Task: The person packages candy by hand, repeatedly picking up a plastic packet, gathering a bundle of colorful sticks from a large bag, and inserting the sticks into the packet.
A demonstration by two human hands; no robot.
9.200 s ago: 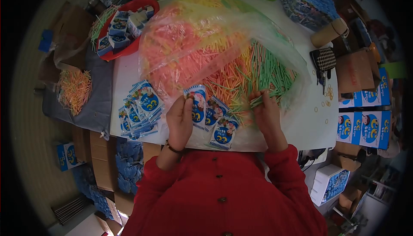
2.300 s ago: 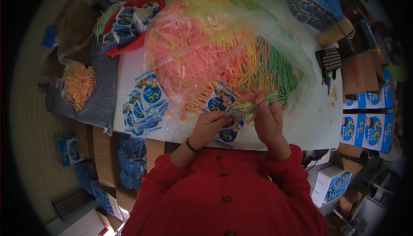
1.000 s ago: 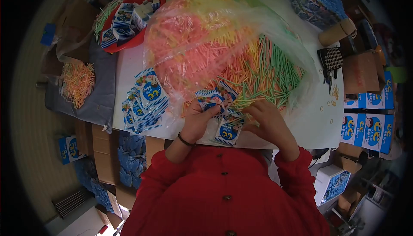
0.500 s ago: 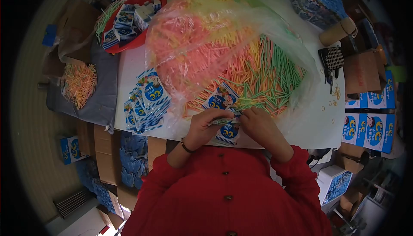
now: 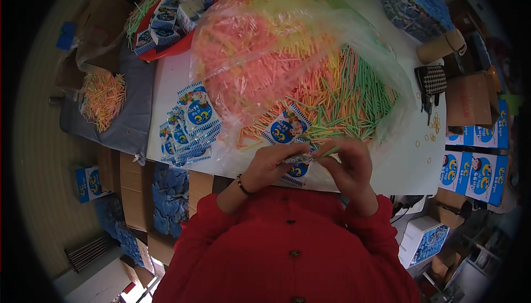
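My left hand (image 5: 270, 165), a dark bracelet at its wrist, is closed on a small printed packet (image 5: 298, 159). Close to that packet's right end, my right hand (image 5: 352, 165) pinches a pale green stick (image 5: 330, 151) between thumb and fingers. Another blue and white packet (image 5: 296, 174) shows partly beneath my hands on the white table. Just beyond them, a further packet (image 5: 287, 125) lies on the near edge of a heap of thin coloured sticks (image 5: 332, 90), which spills from a large clear plastic bag (image 5: 265, 32). Several flat packets (image 5: 191, 120) are stacked to my left.
A red basin (image 5: 177, 51) with small boxes stands at the back left. Loose sticks (image 5: 103, 98) lie on grey cloth further left. On the right are a brown cylinder (image 5: 441, 47), a checked pouch (image 5: 431, 80), rubber bands (image 5: 434, 129) and printed boxes (image 5: 473, 173).
My right hand has drawn back a little to the right and lifted, now showing a green stick in its pinch. The left hand keeps hold of the packet.
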